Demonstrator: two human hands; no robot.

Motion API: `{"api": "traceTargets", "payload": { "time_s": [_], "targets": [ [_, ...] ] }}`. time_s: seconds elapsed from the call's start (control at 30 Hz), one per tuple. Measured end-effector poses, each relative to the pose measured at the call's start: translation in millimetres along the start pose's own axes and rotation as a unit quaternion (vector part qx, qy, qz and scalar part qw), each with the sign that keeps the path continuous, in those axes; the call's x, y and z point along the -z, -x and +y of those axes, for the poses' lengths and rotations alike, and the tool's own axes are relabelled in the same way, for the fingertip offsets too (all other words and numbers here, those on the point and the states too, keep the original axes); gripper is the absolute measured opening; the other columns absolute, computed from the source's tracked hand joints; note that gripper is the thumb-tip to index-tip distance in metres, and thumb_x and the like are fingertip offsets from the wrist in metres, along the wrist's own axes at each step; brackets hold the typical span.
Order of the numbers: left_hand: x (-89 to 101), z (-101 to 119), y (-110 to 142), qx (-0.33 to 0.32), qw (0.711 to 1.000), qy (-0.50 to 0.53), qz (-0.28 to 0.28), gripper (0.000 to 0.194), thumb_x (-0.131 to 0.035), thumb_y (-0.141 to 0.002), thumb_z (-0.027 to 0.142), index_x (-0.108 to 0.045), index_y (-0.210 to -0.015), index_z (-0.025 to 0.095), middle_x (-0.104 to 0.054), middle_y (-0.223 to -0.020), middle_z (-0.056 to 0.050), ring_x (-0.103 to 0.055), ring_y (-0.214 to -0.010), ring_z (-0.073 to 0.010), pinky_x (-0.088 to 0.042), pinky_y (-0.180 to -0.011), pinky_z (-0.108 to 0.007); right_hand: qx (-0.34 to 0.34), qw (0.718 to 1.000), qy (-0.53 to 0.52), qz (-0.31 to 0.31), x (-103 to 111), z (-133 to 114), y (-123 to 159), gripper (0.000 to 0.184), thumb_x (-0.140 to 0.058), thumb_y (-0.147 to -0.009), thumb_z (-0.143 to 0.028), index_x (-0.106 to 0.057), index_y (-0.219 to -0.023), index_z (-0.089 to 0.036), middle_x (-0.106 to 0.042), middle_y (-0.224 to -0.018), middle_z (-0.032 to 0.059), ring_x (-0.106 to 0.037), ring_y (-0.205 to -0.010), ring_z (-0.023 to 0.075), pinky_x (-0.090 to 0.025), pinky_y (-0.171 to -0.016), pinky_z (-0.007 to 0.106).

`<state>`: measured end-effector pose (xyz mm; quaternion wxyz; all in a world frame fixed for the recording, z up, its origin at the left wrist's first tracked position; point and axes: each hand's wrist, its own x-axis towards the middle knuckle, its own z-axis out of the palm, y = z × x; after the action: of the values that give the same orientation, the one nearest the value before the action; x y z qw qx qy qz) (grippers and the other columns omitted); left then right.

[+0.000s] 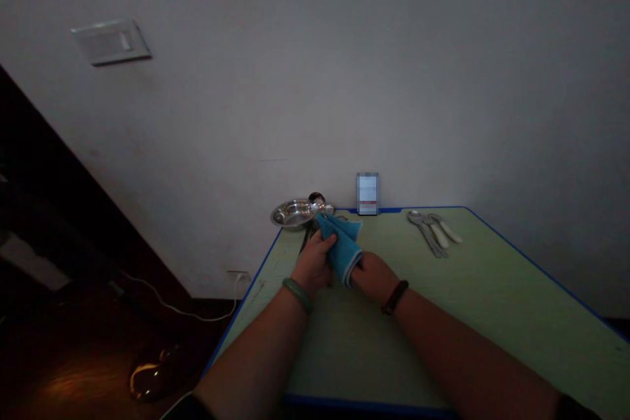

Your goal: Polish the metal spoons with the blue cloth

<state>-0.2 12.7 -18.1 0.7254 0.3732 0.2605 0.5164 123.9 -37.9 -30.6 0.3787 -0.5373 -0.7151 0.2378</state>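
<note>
A blue cloth [342, 249] with a pale edge is between my two hands above the table. My left hand [316, 259] grips its left side, thumb on top, with a green bangle at the wrist. Fingers closed, my right hand [377, 275] clasps the lower right edge of the same cloth. Whatever the cloth may be wrapped around is hidden. Just beyond my left hand stands a shiny metal bowl [294, 213] with spoons [317, 198] in or beside it at the table's far left corner.
Several spoons and forks [428, 233], some pale-handled, lie at the table's far right. A phone [368, 193] leans against the wall at the back. The green table [384, 367] has a blue edge. A white cable [182, 312] runs to an outlet at the left.
</note>
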Motion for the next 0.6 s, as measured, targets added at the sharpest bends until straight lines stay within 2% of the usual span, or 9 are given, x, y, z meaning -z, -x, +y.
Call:
{"api": "traceTargets", "payload": {
  "time_s": [0.3, 0.6],
  "targets": [
    [1.3, 5.6, -1.8, -0.012, 0.999, 0.026, 0.028, 0.021, -0.064, -0.065, 0.013, -0.061, -0.085, 0.017, -0.066, -0.075, -0.002, -0.061, -0.067, -0.0142, -0.048, -0.071, -0.029, 0.005, 1.000, 0.019, -0.020, 0.9, -4.4, 1.2, 0.026, -0.043, -0.078, -0.025, -0.066, -0.088, -0.017, -0.068, -0.087, 0.0072, -0.058, -0.075, 0.0166, -0.039, -0.067, 0.025],
    [4.8, 7.7, -4.0, -0.014, 0.997, 0.045, 0.057, 0.016, -0.061, -0.067, 0.010, -0.060, -0.082, 0.016, -0.065, -0.070, -0.001, -0.060, -0.061, -0.0124, -0.048, -0.070, -0.029, 0.021, 0.996, 0.050, -0.070, -1.4, 3.7, -1.0, 0.024, -0.042, -0.076, -0.026, -0.064, -0.078, -0.015, -0.065, -0.076, 0.0060, -0.055, -0.066, 0.0144, -0.036, -0.059, 0.023]
  ]
}}
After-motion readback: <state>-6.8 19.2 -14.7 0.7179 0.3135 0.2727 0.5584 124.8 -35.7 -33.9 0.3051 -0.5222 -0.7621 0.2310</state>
